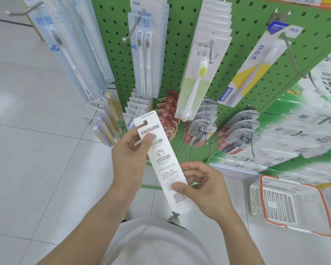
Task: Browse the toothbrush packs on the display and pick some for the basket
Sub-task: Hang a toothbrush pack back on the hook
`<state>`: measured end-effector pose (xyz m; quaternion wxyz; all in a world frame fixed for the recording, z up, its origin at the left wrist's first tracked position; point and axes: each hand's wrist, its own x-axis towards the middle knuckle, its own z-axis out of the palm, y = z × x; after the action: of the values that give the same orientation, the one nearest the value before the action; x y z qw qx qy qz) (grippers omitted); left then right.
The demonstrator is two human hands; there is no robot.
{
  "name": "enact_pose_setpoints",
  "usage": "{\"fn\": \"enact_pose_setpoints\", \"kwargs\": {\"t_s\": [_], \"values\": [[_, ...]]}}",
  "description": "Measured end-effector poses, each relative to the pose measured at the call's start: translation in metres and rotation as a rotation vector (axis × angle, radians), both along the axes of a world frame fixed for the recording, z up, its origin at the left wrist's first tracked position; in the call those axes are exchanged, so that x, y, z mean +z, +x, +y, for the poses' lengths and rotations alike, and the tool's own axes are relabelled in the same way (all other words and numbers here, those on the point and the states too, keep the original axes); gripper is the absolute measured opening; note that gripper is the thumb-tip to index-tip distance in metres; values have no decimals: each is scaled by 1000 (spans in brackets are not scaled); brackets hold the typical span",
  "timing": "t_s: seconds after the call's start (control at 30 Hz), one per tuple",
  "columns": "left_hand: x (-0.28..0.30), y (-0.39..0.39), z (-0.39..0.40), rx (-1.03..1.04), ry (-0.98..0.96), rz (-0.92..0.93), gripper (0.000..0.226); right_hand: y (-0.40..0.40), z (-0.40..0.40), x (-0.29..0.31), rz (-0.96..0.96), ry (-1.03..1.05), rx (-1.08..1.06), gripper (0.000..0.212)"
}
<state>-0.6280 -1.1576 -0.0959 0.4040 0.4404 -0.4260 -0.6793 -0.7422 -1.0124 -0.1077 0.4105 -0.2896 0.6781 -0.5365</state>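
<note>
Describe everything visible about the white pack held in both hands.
The pack is a long, narrow white card, its printed back facing the camera: a hang slot at the top, "FROG" lettering, small text blocks and a barcode near the bottom. It tilts, top leaning left, in front of the green pegboard. The left hand pinches its upper part, the right hand its lower part, thumb above the barcode.

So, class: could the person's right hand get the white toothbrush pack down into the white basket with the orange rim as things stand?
Probably yes. The right hand already grips the white pack, and the orange-rimmed basket sits open-topped on the floor on that side, with nothing visible between.
</note>
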Motion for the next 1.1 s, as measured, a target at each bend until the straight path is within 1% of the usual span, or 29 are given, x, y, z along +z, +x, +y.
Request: {"fn": "enact_pose_setpoints", "kwargs": {"t_s": [0.1,0.23,0.3,0.4,0.53,0.6,0.7,0.77,0.83,0.9,1.0,1.1], "values": [[-1,-2,5,-74,-19,-47,26,0,-6,1,-27,-11,-38,38],[2,1,3,-13,14,-18,28,2,-10,2,-28,-18,-21,36],[4,3,1,4,21,3,30,1,-9,2,-25,-13,24,41],[3,6,0,41,35,14,32,-1,-7,-2,9,37,114,54],[4,8,-1,70,48,33,35,-2,-4,-4,-8,87,209,57],[4,10,-2,-2,-16,-3,37,1,-6,-4,2,86,202,54],[4,10,0,-194,-156,-117,58,5,-10,-5,-27,61,154,51],[3,11,6,-293,-190,-134,68,8,-12,-4,-54,36,127,46],[-1,12,12,-380,-193,-141,73,8,-14,-3,-85,-5,85,41],[-4,12,18,-430,-205,-200,76,7,-14,-3,-124,-49,45,37],[-1,12,21,-416,-207,-233,69,3,-12,-4,-151,-73,30,34],[2,13,20,-404,-179,-228,51,1,-10,-4,-127,-72,67,32]]}}
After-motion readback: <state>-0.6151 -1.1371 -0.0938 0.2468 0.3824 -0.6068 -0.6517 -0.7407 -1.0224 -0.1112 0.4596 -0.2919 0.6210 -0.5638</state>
